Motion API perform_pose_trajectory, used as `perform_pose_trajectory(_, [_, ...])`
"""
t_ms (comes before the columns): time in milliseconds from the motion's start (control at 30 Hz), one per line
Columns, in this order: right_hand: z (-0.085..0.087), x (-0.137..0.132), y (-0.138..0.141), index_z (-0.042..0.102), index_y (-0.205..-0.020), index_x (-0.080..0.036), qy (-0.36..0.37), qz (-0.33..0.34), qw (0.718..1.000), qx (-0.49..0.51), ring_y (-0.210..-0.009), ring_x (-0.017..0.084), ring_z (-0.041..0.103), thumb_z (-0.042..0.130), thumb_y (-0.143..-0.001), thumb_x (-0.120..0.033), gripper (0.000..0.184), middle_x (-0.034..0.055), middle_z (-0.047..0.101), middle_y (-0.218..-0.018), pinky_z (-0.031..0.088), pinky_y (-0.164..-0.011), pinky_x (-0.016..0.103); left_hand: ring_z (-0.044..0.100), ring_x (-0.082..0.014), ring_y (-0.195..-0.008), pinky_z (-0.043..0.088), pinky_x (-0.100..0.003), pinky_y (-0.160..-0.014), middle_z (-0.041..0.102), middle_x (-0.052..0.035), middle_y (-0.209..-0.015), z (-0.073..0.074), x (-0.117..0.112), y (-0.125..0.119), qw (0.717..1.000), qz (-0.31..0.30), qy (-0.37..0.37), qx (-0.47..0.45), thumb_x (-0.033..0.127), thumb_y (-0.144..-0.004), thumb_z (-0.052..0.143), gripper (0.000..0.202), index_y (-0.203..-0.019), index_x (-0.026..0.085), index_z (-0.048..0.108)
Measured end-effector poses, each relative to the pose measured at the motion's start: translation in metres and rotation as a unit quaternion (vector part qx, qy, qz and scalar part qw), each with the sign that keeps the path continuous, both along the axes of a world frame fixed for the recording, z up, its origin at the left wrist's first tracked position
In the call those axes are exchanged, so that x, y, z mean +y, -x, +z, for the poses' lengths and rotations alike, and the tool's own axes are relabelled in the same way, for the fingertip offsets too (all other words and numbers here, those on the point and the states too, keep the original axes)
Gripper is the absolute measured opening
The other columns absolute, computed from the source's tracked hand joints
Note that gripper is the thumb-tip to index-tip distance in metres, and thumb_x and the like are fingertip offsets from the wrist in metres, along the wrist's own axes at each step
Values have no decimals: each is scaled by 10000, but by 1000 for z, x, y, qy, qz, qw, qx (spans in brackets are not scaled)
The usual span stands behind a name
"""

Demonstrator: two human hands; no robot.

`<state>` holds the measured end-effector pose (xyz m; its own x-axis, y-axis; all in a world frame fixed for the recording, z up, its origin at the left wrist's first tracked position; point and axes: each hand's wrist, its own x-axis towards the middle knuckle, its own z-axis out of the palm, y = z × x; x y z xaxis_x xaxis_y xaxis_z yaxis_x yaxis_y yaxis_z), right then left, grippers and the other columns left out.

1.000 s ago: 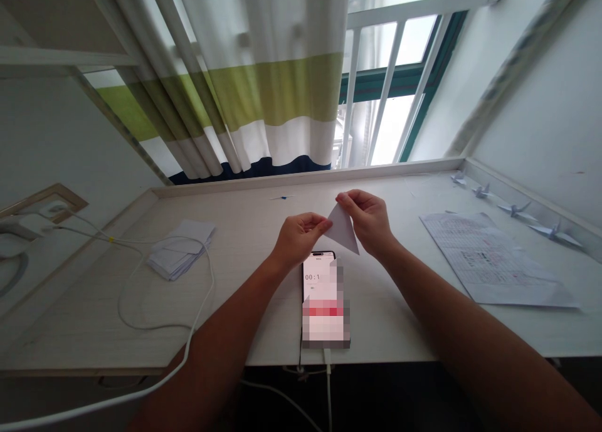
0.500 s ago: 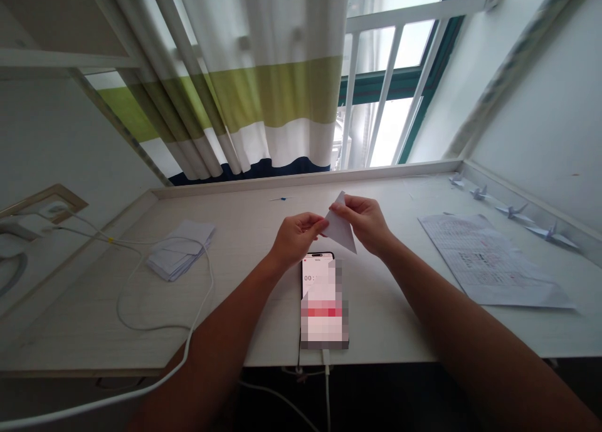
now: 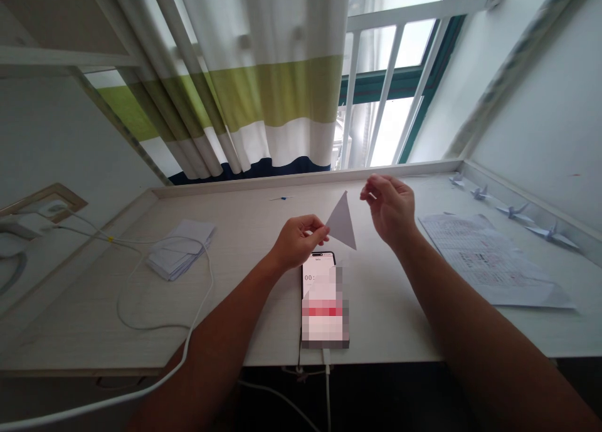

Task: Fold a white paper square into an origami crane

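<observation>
Seen from the wearer's head, two bare hands are raised above a pale wooden table (image 3: 273, 331) in front of a curtain (image 3: 277, 93) and a barred window. The left hand (image 3: 301, 239) pinches a folded white paper triangle (image 3: 343, 225) between thumb and fingers at its left corner, so nearly all of its flat face shows; the small grip probably avoids creasing the rest. The triangle is in the air just beyond the phone, one point upward and another towards the lower right. The right hand (image 3: 392, 206) is just to the right of the paper, apart from it, fingers loosely curled, with nothing seen in its grasp. Below the hands, the phone (image 3: 324, 294) lies face up, part of its screen blurred, presumably placed centrally for easy viewing; a white cable (image 3: 328, 388) runs from its near end, likely for power. On the left, a stack of paper (image 3: 181, 247) lies beneath a looping cord (image 3: 212, 281). On the right is a printed sheet (image 3: 489, 263); beyond it, four folded paper birds (image 3: 512, 211) line the table's edge, perhaps set there to keep the middle free.
</observation>
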<state>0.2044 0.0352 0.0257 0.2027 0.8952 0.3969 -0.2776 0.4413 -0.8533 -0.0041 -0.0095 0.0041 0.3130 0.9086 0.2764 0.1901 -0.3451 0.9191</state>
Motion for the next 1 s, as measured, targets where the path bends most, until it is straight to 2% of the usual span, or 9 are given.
perform_pose_trajectory(100, [-2, 6, -6, 697, -770, -248, 11, -68, 998, 10, -678, 147, 580, 797, -813, -405, 191, -4, 617, -727, 521, -690, 341, 687, -166, -702, 526, -276, -642, 739, -69, -758, -2, 3, 0, 999, 40, -13, -16, 418, -891, 710, 277, -798, 158, 688])
perform_pose_trajectory(167, [-4, 4, -3, 747, -870, -244, 49, 18, 998, -35, -775, 170, 632, 812, -795, -480, 256, 25, 683, -827, 531, -717, 344, 670, -157, -697, 521, -271, -643, 725, -58, -750, -2, 5, 0, 998, 52, -16, -30, 423, -890, 709, 278, -806, 159, 688])
perform_pose_trajectory(267, [-8, -4, 7, 780, -958, -236, 64, 165, 980, -94, -849, 182, 653, 804, -803, -552, 353, 53, 739, -959, 529, -755, 343, 663, -154, -702, 523, -275, -662, 713, -48, -745, -3, 6, 3, 999, 20, -6, -39, 413, -878, 719, 267, -802, 160, 683])
perform_pose_trajectory(467, [-11, -11, 14, 761, -752, -197, 75, 221, 967, -100, -675, 133, 586, 887, -747, -411, 248, 11, 687, -752, 461, -620, 289, 668, -156, -721, 519, -286, -697, 705, -39, -744, -4, 7, 5, 1000, -18, -7, -17, 358, -878, 702, 213, -792, 165, 679])
perform_pose_trajectory(633, [-7, -3, 4, 761, -726, -214, 34, 160, 986, -40, -678, 123, 584, 919, -702, -349, 209, -5, 684, -726, 499, -668, 290, 617, -136, -643, 492, -269, -642, 686, -21, -681, -3, 8, 5, 999, -14, -14, -33, 296, -850, 670, 182, -720, 172, 642])
perform_pose_trajectory(733, [-6, 6, -7, 752, -756, -239, 17, 81, 996, 29, -691, 126, 607, 896, -732, -373, 198, -19, 664, -703, 528, -702, 297, 588, -126, -612, 479, -262, -624, 643, 5, -636, -4, 10, 8, 999, 19, -37, -22, 258, -812, 655, 172, -666, 178, 612])
perform_pose_trajectory(800, [-8, 9, -9, 742, -778, -239, 24, 56, 998, 20, -724, 134, 629, 891, -741, -391, 215, -13, 675, -744, 543, -727, 308, 584, -125, -619, 487, -267, -643, 633, 12, -637, -4, 12, 10, 997, 49, -65, -4, 257, -811, 650, 171, -663, 181, 616])
perform_pose_trajectory(900, [-12, 4, -2, 771, -902, -222, 87, 159, 979, -90, -831, 167, 661, 853, -782, -470, 288, 33, 724, -897, 558, -793, 346, 601, -134, -658, 508, -280, -687, 657, 6, -676, -2, 12, 13, 993, 61, -98, 11, 273, -842, 643, 166, -703, 184, 645])
perform_pose_trajectory(1000, [-15, -4, 11, 779, -870, -191, 88, 234, 960, -130, -765, 150, 632, 863, -766, -481, 319, 27, 704, -823, 533, -731, 314, 615, -142, -689, 523, -289, -719, 678, -3, -713, -1, 11, 15, 991, 45, -121, 39, 264, -854, 647, 140, -739, 186, 664])
